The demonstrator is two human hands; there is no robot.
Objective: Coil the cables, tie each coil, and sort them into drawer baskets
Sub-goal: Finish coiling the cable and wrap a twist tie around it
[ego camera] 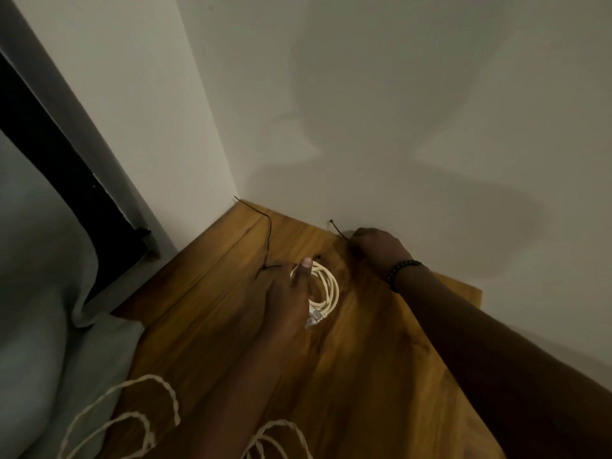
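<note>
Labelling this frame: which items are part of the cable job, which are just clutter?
In the job: coiled cream cable held by left hand; thin black tie pinched by right hand; second black tie; loose twisted cream cord.

Lying about: grey cloth; wooden tabletop.

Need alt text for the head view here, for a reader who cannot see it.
A left hand holds a coiled cream cable on a wooden table while the right hand grips a thin black tie near the wall. More loose cream cable lies at the near edge.

Tabletop (364, 359): wood w/ visible grain, slight sheen. Coiled cable (326, 289): smooth cream plastic. Loose cords (139, 415): twisted, rough-looking. Wall (397, 111): matt paint. Bedding (39, 326): soft cloth.
</note>
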